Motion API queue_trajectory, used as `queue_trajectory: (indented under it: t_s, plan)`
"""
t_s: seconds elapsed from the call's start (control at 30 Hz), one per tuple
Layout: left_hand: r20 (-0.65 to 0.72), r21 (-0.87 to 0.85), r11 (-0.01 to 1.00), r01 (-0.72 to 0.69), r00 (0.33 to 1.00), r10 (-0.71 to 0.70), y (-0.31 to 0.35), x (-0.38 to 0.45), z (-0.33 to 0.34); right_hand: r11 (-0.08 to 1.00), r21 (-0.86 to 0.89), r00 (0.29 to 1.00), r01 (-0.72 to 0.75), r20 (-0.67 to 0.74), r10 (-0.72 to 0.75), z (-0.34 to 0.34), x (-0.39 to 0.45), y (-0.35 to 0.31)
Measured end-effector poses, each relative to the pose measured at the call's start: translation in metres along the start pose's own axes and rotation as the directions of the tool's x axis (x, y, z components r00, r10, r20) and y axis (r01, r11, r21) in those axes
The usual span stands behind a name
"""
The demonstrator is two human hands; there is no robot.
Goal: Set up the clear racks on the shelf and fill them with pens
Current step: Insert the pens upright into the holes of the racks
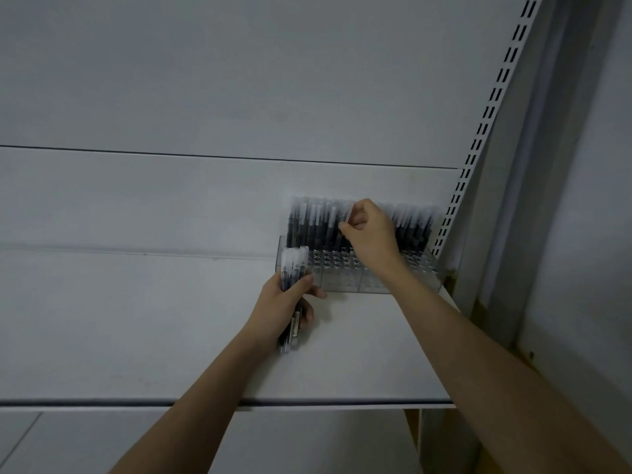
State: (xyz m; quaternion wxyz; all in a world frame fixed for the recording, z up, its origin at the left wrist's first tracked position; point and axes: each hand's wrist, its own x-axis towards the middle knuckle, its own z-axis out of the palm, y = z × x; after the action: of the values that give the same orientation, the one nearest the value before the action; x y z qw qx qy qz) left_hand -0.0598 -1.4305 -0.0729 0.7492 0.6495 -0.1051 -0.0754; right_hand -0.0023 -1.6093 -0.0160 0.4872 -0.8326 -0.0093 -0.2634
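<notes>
The right hand [367, 230] is raised over the back rows of the rack [355, 271], thumb and forefinger pinching the clear cap end of one pen [346, 218]. That pen stands nearly upright, its long axis running down toward the holes, its lower end lost among the dark barrels already seated. The left hand [285, 302] waits lower and nearer the shelf's front, fingers wrapped around a bundle of pens [293, 268] held upright, caps on top — how many are in the bundle I cannot count; several at least.

The rack sits at the back right of the shelf [171, 319], against the rear panel and close to the slotted upright [485, 131]. It looks like one long clear block, though seams in its front wall suggest perhaps three units set side by side (the blur leaves that unsure). The rear rows are full of pens, too many and too smeared to number; the front rows show open holes.

The coming move turns on this: the empty holes lie just in front of and below the right hand, so the pen probably needs to go straight down, kept vertical. The right hand is the nearer one to those holes; the left serves as the supply.
</notes>
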Motion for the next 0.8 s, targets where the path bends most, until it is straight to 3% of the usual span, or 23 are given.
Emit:
queue_trajectory:
  t_s: [0.13,0.27,0.43,0.6,0.7,0.8]
  plan:
    - [0.027,0.007,1.0,-0.001,1.0,0.001,0.001,-0.002,0.001,0.997,-0.074,1.0,-0.002,0.0,0.002,0.003,0.0,0.002]
    - [0.043,0.019,1.0,0.005,0.999,-0.006,0.003,-0.005,0.002,0.967,-0.252,0.996,0.034,0.086,-0.012,0.006,0.001,0.0]
    - [0.026,0.019,1.0,0.022,0.999,-0.022,0.003,-0.005,0.002,0.961,-0.276,0.996,-0.005,0.084,0.03,0.006,-0.006,-0.001]
    - [0.015,0.028,0.999,0.024,1.0,-0.024,0.006,-0.008,0.003,1.0,-0.007,0.999,-0.03,-0.018,0.03,0.007,-0.051,-0.002]
    - [0.041,0.006,0.999,0.034,0.999,-0.034,0.008,-0.009,0.003,0.961,0.232,0.983,-0.15,0.137,0.12,0.015,-0.079,0.003]
    - [0.105,-0.015,0.998,0.062,0.993,-0.06,0.01,-0.012,0.004,0.908,0.324,0.949,-0.266,0.253,0.187,0.02,-0.098,0.011]
